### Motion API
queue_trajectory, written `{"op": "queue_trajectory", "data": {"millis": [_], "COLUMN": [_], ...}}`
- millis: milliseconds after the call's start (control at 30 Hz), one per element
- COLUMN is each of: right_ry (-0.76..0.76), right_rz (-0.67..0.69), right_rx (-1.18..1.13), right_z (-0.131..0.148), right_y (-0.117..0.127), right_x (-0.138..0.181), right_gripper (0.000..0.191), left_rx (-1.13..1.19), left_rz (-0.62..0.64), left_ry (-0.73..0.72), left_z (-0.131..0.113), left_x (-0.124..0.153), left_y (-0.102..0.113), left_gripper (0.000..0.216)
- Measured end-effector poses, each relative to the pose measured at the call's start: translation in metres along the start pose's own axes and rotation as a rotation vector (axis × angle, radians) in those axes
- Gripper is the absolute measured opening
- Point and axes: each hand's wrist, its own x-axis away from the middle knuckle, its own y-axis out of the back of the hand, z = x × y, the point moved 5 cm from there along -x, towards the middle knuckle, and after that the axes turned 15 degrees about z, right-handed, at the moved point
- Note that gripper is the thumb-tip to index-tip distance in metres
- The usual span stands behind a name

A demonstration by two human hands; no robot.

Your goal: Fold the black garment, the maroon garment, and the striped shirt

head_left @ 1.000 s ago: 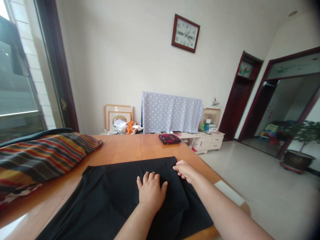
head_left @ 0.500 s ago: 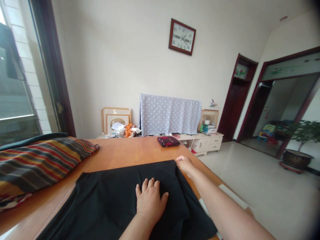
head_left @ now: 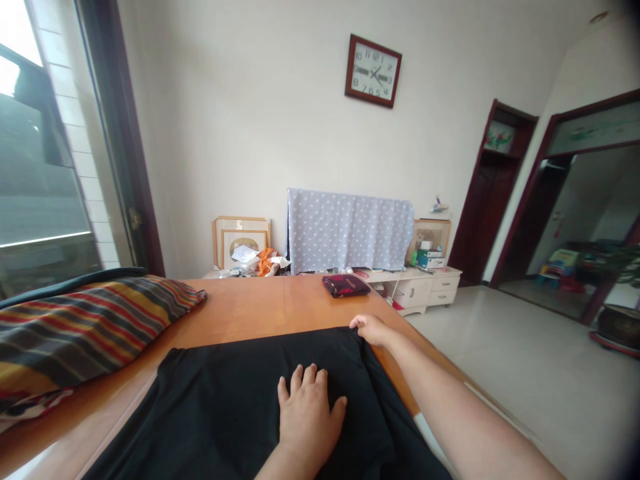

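A black cloth (head_left: 215, 393) lies spread over the orange wooden table (head_left: 250, 310), its far edge crossing the tabletop. My left hand (head_left: 310, 417) rests flat on the cloth with its fingers apart. My right hand (head_left: 371, 330) reaches to the cloth's far right corner, and its fingers appear to pinch the edge. A striped cushion (head_left: 85, 327) lies left of the cloth, and a folded dark red item (head_left: 346, 285) sits on the far part of the table.
Beyond the table stand a low white cabinet (head_left: 430, 287) and a polka-dot cloth (head_left: 350, 230) hanging over something flat. Picture frames (head_left: 241, 241) and loose papers lean by the wall. A tiled floor lies to the right of the table.
The view has shifted and levelled a little. My right hand has drawn slightly farther along the cloth's far corner, while my left hand stays flat on the cloth.
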Motion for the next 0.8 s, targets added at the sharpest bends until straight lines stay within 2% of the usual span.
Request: {"op": "queue_trajectory", "data": {"millis": [267, 400, 500, 567, 800], "right_ry": [-0.022, -0.067, -0.102, -0.118, -0.134], "right_rz": [-0.049, -0.101, -0.163, -0.193, -0.165], "right_rx": [-0.034, -0.023, 0.000, -0.001, -0.026], "right_z": [-0.013, -0.017, -0.019, -0.020, -0.017], "right_y": [0.000, 0.004, 0.013, 0.017, 0.013], "right_x": [-0.007, -0.007, 0.000, 0.005, 0.015], "right_gripper": [0.018, 0.002, 0.018, 0.020, 0.009], "left_rx": [0.010, 0.015, 0.013, 0.012, 0.016], "left_rz": [0.009, 0.017, 0.014, 0.015, 0.011], "left_ry": [0.006, 0.007, 0.005, 0.006, 0.012], "left_z": [-0.001, -0.001, -0.001, -0.001, -0.001], "left_x": [0.000, 0.000, 0.000, 0.000, -0.001], "left_y": [0.001, 0.002, 0.002, 0.001, 0.000], "left_gripper": [0.057, 0.056, 0.056, 0.055, 0.057]}}
